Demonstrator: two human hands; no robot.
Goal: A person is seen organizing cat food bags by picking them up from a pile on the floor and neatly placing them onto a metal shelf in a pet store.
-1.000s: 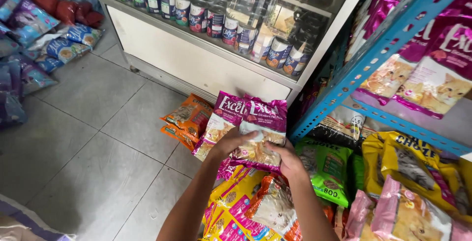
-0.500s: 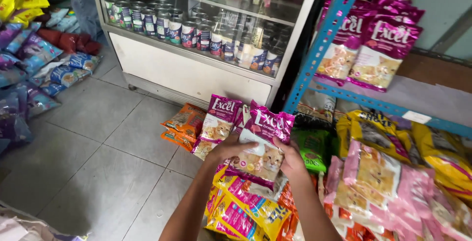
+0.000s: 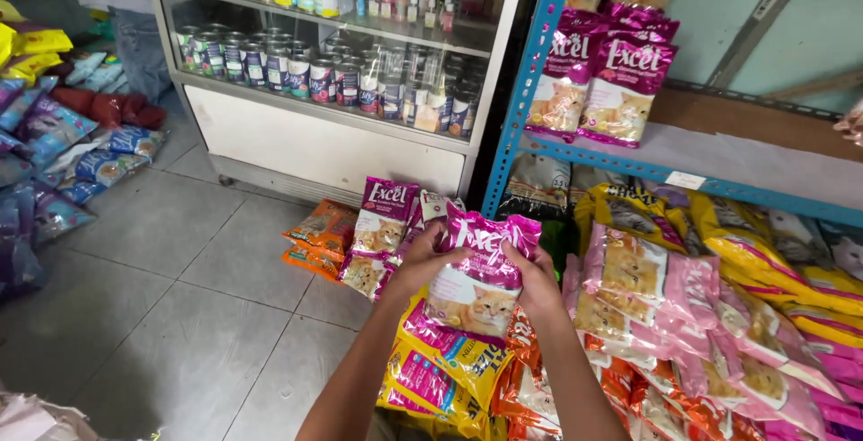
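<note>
pink cat-food bag (image 3: 481, 272) lifted higher | view tilted up toward blue shelf (image 3: 629, 158)

The floor (image 3: 162, 315) is laid with large grey tiles, dull and a little scuffed. At the far side stands a glass-fronted display cabinet (image 3: 342, 72) with a white base (image 3: 315, 149), its shelves lined with cans and small bottles. To the right rises a blue metal shelf rack (image 3: 530, 90) with a grey shelf board (image 3: 746, 158). Behind it the wall (image 3: 719, 9) is pale green. Soft, even daylight fills the room.
</note>
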